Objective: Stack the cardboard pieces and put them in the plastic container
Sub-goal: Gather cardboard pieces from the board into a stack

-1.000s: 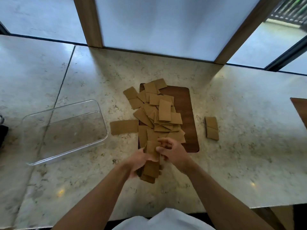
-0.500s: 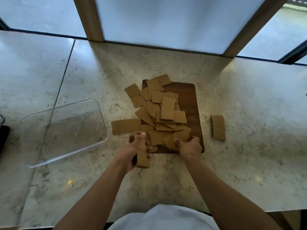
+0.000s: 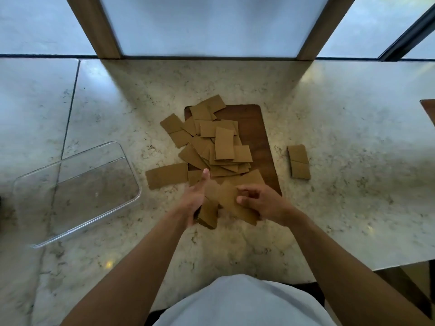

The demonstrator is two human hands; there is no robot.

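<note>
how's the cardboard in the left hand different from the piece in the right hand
The left hand grips a thick stack of cardboard; the right hand pinches what looks like one loose piece. The stack hangs steeply on end; the piece lies flatter and broader. Both are plain brown, held above the marble counter.

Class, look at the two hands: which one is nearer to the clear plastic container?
Left. The left hand, gripping a small stack of cardboard, is just right of the plastic container. The right hand, holding another cardboard piece, is farther right, beyond the left hand.
</note>
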